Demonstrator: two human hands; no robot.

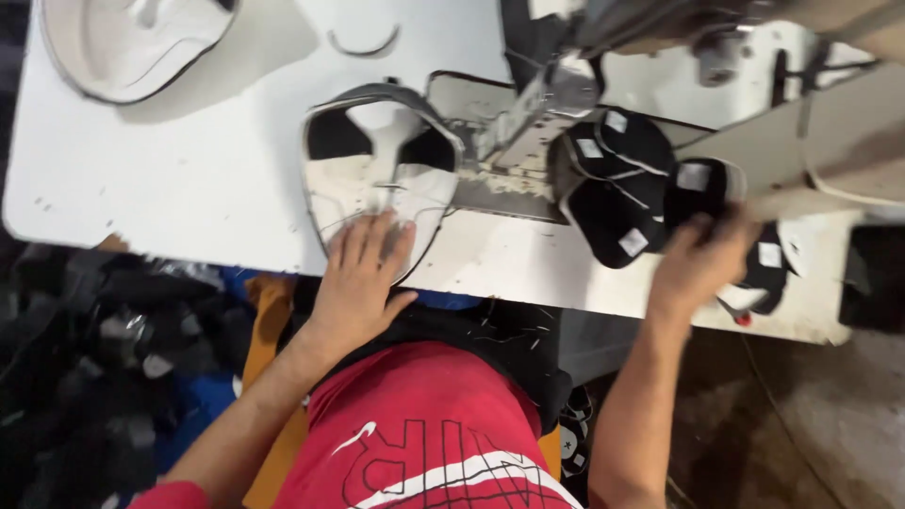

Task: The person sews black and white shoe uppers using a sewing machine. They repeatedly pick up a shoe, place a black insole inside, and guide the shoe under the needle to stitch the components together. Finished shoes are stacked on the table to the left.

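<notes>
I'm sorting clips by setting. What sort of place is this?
Most likely a sewing workshop, perhaps for shoe parts: an industrial sewing machine on a white table, a grey-and-black cut piece under the left hand, and stacked black pieces by the right hand.

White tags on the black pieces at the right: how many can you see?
6: two at the stack top, one lower, one above the right hand, two at the far right. More may be hidden.

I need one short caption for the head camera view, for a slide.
At a sewing machine, the left hand presses a black-and-white shoe piece on the white table; the right hand reaches stacked black pieces.
</notes>
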